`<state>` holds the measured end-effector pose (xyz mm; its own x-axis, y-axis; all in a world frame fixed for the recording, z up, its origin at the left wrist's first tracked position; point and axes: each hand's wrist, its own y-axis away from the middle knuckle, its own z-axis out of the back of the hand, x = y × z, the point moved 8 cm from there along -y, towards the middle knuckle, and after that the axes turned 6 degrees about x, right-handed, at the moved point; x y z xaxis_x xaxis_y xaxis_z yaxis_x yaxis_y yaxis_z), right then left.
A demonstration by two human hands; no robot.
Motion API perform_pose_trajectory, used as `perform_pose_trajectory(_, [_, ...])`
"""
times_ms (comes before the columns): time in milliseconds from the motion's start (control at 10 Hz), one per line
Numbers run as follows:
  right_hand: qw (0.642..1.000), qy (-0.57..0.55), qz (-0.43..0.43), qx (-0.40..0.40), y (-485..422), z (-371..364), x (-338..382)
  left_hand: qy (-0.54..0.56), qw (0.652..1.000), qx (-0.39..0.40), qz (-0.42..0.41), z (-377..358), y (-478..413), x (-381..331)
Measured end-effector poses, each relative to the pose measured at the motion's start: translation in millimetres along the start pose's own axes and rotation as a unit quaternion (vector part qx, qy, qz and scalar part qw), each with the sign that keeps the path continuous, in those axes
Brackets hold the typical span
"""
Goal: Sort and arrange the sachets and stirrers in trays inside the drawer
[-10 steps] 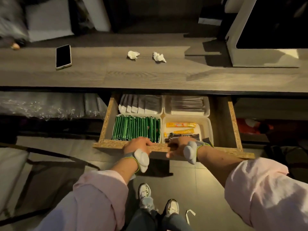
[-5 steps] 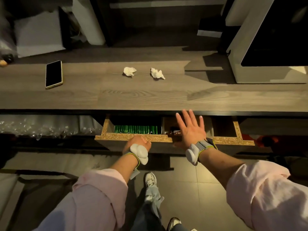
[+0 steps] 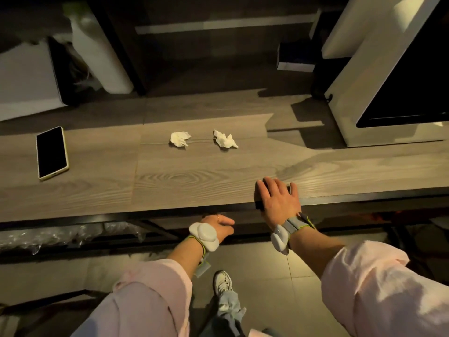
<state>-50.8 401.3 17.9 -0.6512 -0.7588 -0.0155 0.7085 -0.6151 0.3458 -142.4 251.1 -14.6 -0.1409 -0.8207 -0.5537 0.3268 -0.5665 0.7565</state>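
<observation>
Standing beside the person, I look along the wooden counter (image 3: 97,186) from its left end. A phone (image 3: 52,153) lies there face up, well apart from the work and out of harm's way. On the shelf below it sits crinkled clear plastic wrap (image 3: 48,237). Further along, two crumpled tissues (image 3: 179,139) rest mid-counter, near each other but not touching. They look like waste set aside.

Below the counter lip, the left hand (image 3: 218,226) sits against the drawer front (image 3: 245,214). Its fingers are curled with the tips tucked out of sight, so I cannot tell whether they hook an edge or merely press. The drawer is shut flush under the counter. The trays, sachets and stirrers must be inside it, and none of them can be seen.

The right hand (image 3: 279,199) lies flat over the counter's front edge with its fingers straight and spread, holding nothing. I judge it is braced there to steady the body. At the far right stands a white-framed dark screen (image 3: 388,81), clear of both hands.

With the drawer closed, the sorting looks finished — though nothing visible confirms how the trays are filled.
</observation>
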Motion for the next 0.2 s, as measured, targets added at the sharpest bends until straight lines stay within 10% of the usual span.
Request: perform_pose_trajectory(200, [0.998,0.057,-0.002,0.013,-14.4,23.2,13.3,-0.09,0.99,0.105,0.007,10.0,-9.6,-24.7])
